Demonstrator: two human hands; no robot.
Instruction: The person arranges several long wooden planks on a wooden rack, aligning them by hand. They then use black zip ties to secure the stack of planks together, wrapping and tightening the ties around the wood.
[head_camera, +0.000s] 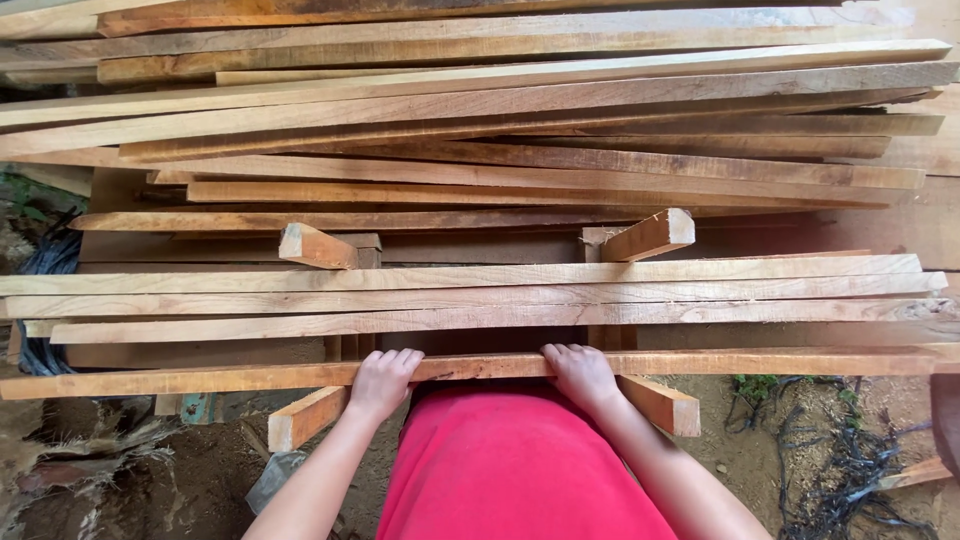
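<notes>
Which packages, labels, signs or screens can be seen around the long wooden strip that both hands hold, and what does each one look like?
None is in view: no package, label, sign or screen.
What shows instead: the left hand and right hand grip a long, thin, reddish-brown wooden strip, the nearest of the stacked pale-brown wooden strips, all bare sawn wood.

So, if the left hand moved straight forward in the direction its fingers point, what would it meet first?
The left hand grips the nearest long reddish wooden plank. Past that, probably the next pale wooden slat lying crosswise, though the depth of the gap is unclear.
</notes>
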